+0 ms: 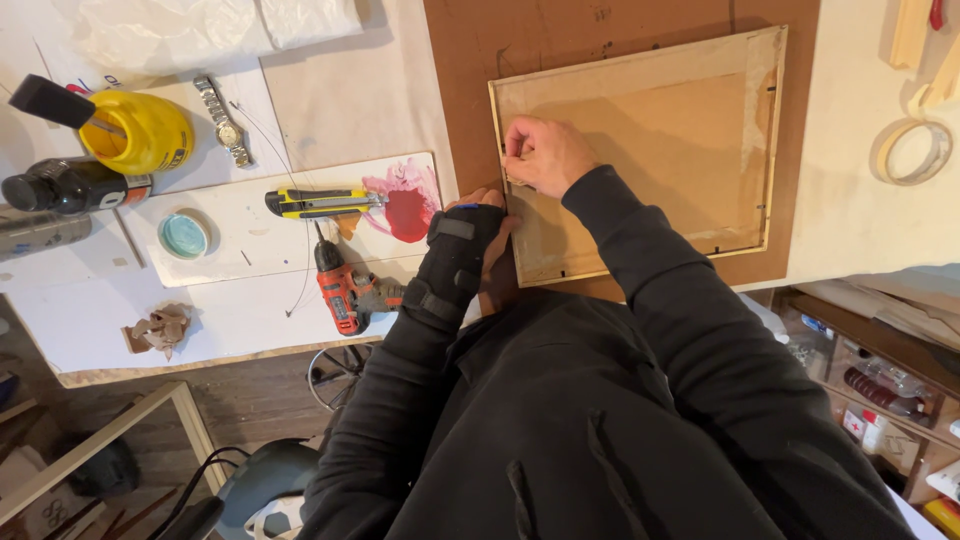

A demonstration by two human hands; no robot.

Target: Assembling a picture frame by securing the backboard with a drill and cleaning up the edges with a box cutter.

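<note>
A wooden picture frame lies face down on a brown board, its cardboard backing showing. My right hand rests at the frame's left edge with fingers closed, pinching something too small to make out. My left hand, in a black wrist brace, presses against the same left edge lower down; a blue tip shows near its fingers. Both sleeves are black.
Left of the board lie a yellow utility knife, a red cordless drill, a red paint smear, a small round lid, a wristwatch, a yellow bottle and a dark bottle. A tape roll sits at right.
</note>
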